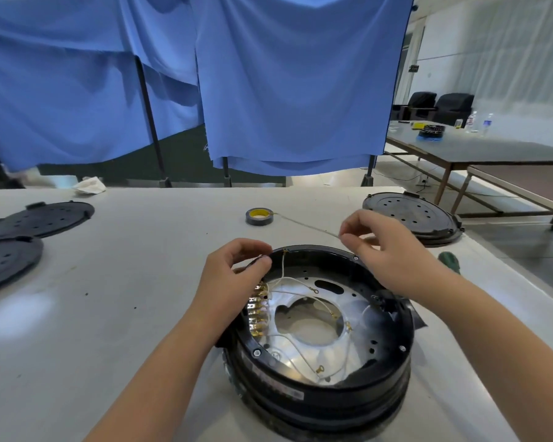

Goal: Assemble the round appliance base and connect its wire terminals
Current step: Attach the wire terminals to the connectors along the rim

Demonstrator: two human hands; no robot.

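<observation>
The round base [320, 339] sat on the white table [109, 298] before you, your left hand [237, 269] pinching something dark at its rim (near the terminals [258, 309]), your right hand [374, 240] pinching a wire [304, 225]; keeping it taut probably helped.

Bright, even indoor light, daylight strongest at the upper right of the frame; a pale sheen of glare sits on the tabletop [109, 314] at the left; soft shadows pool under the forearms at the bottom; the metal plate [313, 355] at lower centre throws sharp highlights; wide-angle bending curves the edges; the far right background goes soft, the whole frame slightly smeared.
</observation>
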